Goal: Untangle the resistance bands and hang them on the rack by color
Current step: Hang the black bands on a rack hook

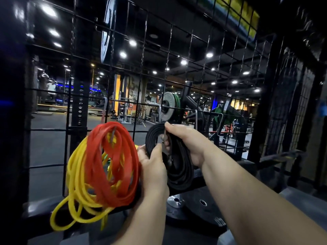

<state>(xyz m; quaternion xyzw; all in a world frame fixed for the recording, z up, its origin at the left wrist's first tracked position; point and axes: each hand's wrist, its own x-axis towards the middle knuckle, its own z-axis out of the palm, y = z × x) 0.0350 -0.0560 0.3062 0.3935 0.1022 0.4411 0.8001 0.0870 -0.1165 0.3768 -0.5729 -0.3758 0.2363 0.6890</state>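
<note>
A bundle of black bands hangs in loops in front of the black wire grid rack. My right hand grips the top of the black loops by a small metal hook. My left hand pinches the same black bands lower on their left side. Beside them to the left, red bands hang from another hook in a thick coil. Thin yellow bands hang tangled behind and below the red ones, drooping to the lower left. A bit of green shows through the red coil.
Black weight plates lie below the hands at the rack's base. A large plate hangs high on the grid. Through the grid are gym machines and plates. A dark upright post stands at the left.
</note>
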